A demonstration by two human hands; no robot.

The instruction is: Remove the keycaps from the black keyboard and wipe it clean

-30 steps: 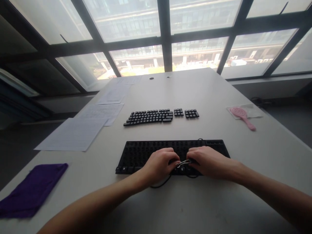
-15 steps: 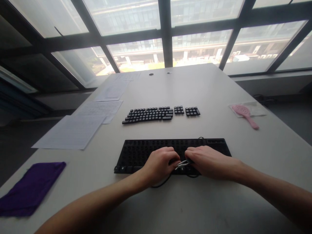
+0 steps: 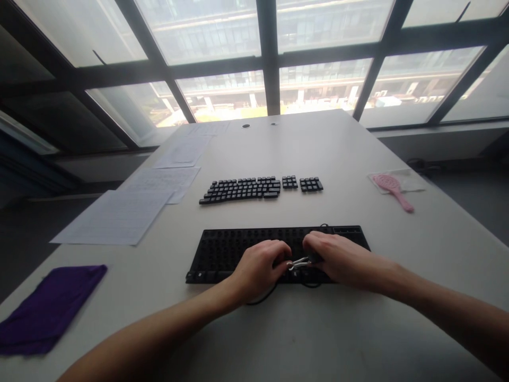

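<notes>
Our right hand (image 3: pixel 338 260) pinches a silver wire tool (image 3: pixel 299 262); our left hand (image 3: pixel 260 268) curls at its tip, grip unclear. Slipping could scratch the lower-centre black plastic keyboard (image 3: pixel 226 252).

1. The left forearm (image 3: pixel 167 329) was bare from the wrist to the edge of the view, broadening towards the elbow.
2. The right forearm (image 3: pixel 445 306) was bare too, tapering to a narrower wrist.
3. The left hand (image 3: pixel 260 269) was ungloved, its knuckles rounded.
4. The right hand (image 3: pixel 338 260) was equally bare; finer skin detail was blurred.
</notes>
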